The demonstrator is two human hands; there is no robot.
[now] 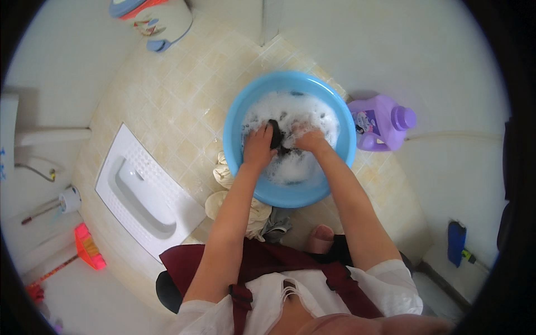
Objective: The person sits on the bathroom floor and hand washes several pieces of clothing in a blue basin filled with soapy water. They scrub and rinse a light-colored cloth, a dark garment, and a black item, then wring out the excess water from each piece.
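A round light-blue plastic basin (289,201) stands on the floor in front of me, with white suds (268,104) over the water in it. My left hand (258,144) is at the left side of the suds, its fingers and thumb around a dark wet cloth (274,134). To its right, my right hand (309,137) reaches into the foam beside the same dark fabric. Suds cover its fingers, so its grip is hidden. More dark patches of fabric show through the foam.
A purple detergent jug (383,121) stands right of the basin by the wall. Cream cloth (224,176) and grey cloth (277,224) lie at the basin's near left. A white squat toilet (144,192) is at left. A lidded bucket (163,21) stands at far left.
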